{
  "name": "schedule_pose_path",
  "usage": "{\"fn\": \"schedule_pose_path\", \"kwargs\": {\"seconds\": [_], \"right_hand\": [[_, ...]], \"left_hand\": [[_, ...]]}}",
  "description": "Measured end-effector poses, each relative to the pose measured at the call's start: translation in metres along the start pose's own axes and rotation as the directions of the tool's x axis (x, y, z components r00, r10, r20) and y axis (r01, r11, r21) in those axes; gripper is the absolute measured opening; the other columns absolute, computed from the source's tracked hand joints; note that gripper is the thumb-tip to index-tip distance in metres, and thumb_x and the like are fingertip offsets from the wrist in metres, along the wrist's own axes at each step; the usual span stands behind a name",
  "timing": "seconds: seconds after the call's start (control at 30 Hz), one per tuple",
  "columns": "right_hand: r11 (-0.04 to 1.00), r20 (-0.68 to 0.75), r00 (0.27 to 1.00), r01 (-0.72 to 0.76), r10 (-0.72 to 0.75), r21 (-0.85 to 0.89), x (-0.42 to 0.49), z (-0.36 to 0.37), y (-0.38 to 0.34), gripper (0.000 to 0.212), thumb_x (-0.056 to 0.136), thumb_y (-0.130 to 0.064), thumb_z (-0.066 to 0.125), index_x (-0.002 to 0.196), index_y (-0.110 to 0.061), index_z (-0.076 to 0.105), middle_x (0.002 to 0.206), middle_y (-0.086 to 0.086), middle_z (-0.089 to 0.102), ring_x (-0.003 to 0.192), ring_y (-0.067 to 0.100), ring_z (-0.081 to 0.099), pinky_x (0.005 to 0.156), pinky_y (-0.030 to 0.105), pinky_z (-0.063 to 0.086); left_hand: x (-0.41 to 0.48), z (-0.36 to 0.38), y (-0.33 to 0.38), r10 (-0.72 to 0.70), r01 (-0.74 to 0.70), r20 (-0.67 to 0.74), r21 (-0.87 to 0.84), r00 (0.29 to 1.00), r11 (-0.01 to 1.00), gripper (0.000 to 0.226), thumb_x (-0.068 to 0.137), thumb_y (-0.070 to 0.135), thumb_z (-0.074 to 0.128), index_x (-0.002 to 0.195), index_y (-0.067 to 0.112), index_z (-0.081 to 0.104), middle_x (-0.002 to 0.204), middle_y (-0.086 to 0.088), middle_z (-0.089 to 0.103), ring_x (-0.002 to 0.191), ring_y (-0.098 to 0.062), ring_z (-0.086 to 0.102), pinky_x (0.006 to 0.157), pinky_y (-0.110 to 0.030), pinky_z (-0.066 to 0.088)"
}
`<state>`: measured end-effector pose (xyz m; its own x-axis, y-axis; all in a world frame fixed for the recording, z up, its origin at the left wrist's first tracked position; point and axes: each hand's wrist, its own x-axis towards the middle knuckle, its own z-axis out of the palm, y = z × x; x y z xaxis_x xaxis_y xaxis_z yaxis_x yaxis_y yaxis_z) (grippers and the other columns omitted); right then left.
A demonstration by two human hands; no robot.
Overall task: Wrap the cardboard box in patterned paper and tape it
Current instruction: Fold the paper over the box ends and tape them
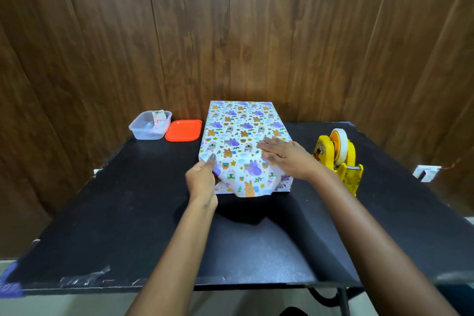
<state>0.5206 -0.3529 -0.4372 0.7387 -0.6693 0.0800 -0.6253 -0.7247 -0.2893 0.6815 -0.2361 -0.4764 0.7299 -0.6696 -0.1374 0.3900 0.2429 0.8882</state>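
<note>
Left grip [202,179] pinches patterned paper [246,179] at wrapped box's [243,123] near-left corner. Right grip [284,156] lies flat, fingers straight, pressing top. Best crease side fold tight before taping.

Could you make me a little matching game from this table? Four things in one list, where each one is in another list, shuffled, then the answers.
Things:
1. tape dispenser
2. orange lid
3. clear tub
4. right hand

Places:
A. resting flat on top of the wrapped box
B. far left, with paper scraps inside
C. to the right of the box
D. between the tub and the box

Pairs: 1-C, 2-D, 3-B, 4-A.
</note>
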Motion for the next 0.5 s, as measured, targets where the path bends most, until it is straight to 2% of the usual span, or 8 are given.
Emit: {"fn": "schedule_pose_path", "kwargs": {"seconds": [0.07, 0.23, 0.3, 0.37, 0.4, 0.43, 0.47, 0.5], "right_hand": [[1.0, -0.034, 0.999, 0.011, -0.012, -0.026, -0.004, 0.004, 0.007, 0.045, 0.102, -0.038, 0.032, 0.146, -0.032, 0.031, 0.157, -0.01, 0.018, 0.146, 0.011, 0.008, 0.116, 0.036, 0.006], [0.954, -0.259, 0.963, 0.015, 0.067, 0.3, -0.019, 0.022, 0.022, 0.037, 0.099, -0.024, 0.045, 0.136, -0.02, 0.049, 0.151, -0.002, 0.034, 0.145, 0.017, 0.013, 0.116, 0.029, 0.009], [0.906, -0.485, 0.855, 0.042, 0.186, 0.421, -0.027, 0.03, 0.014, 0.031, 0.097, -0.016, 0.049, 0.125, -0.009, 0.061, 0.138, 0.003, 0.052, 0.135, 0.014, 0.034, 0.108, 0.021, 0.022], [0.825, -0.664, 0.619, 0.045, 0.42, 0.563, -0.033, 0.039, 0.001, 0.021, 0.094, -0.014, 0.053, 0.104, -0.005, 0.069, 0.109, 0.005, 0.067, 0.106, 0.014, 0.055, 0.091, 0.024, 0.04], [0.731, -0.629, 0.514, 0.006, 0.584, 0.683, -0.033, 0.041, -0.003, 0.019, 0.094, -0.019, 0.054, 0.096, -0.005, 0.067, 0.098, 0.004, 0.067, 0.094, 0.017, 0.058, 0.082, 0.028, 0.044], [0.57, -0.492, 0.473, -0.029, 0.731, 0.821, -0.033, 0.04, -0.008, 0.024, 0.094, -0.026, 0.054, 0.091, -0.004, 0.063, 0.092, 0.005, 0.067, 0.083, 0.019, 0.06, 0.074, 0.03, 0.047], [0.353, -0.281, 0.507, -0.048, 0.815, 0.935, -0.032, 0.036, -0.013, 0.031, 0.094, -0.033, 0.053, 0.087, -0.004, 0.06, 0.085, 0.008, 0.067, 0.074, 0.02, 0.061, 0.067, 0.031, 0.049], [0.145, -0.08, 0.579, -0.068, 0.812, 0.987, -0.03, 0.032, -0.016, 0.034, 0.095, -0.035, 0.051, 0.083, -0.004, 0.059, 0.078, 0.008, 0.066, 0.065, 0.019, 0.06, 0.06, 0.029, 0.049]], "left_hand": [[0.0, -0.001, 0.0, -0.002, 0.002, 0.015, -0.02, 1.0, 1.0, 0.013, 0.091, 0.011, 0.059, 0.079, 0.011, 0.064, 0.088, -0.007, 0.067, 0.077, -0.019, 0.062, 0.064, -0.029, 0.052], [0.001, -0.003, -0.004, -0.025, 0.025, 0.031, -0.031, 0.999, 0.999, 0.014, 0.092, 0.013, 0.057, 0.079, 0.012, 0.062, 0.084, -0.007, 0.065, 0.078, -0.02, 0.059, 0.056, -0.023, 0.05], [0.001, -0.003, -0.004, -0.049, 0.051, 0.04, -0.041, 0.998, 0.998, 0.012, 0.092, 0.012, 0.056, 0.083, 0.012, 0.063, 0.086, -0.006, 0.065, 0.075, -0.018, 0.06, 0.051, -0.019, 0.051], [0.002, -0.004, -0.002, -0.061, 0.063, 0.046, -0.038, 0.997, 0.997, 0.011, 0.093, 0.011, 0.056, 0.085, 0.012, 0.063, 0.087, -0.007, 0.065, 0.074, -0.017, 0.061, 0.056, -0.023, 0.052], [0.002, -0.003, -0.001, -0.066, 0.068, 0.047, -0.03, 0.997, 0.997, 0.01, 0.093, 0.011, 0.055, 0.086, 0.011, 0.063, 0.087, -0.007, 0.065, 0.075, -0.018, 0.061, 0.061, -0.027, 0.051], [0.001, -0.004, 0.0, -0.072, 0.073, 0.044, -0.025, 0.996, 0.997, 0.01, 0.092, 0.01, 0.055, 0.087, 0.009, 0.063, 0.087, -0.008, 0.065, 0.074, -0.019, 0.061, 0.065, -0.03, 0.051], [0.001, -0.004, 0.001, -0.077, 0.078, 0.042, -0.026, 0.996, 0.997, 0.008, 0.092, 0.009, 0.055, 0.091, 0.007, 0.063, 0.086, -0.009, 0.064, 0.074, -0.019, 0.061, 0.068, -0.031, 0.05], [0.001, -0.003, 0.001, -0.084, 0.086, 0.036, -0.035, 0.996, 0.996, 0.009, 0.092, 0.008, 0.056, 0.097, 0.005, 0.062, 0.086, -0.009, 0.064, 0.073, -0.019, 0.061, 0.071, -0.032, 0.051]]}}
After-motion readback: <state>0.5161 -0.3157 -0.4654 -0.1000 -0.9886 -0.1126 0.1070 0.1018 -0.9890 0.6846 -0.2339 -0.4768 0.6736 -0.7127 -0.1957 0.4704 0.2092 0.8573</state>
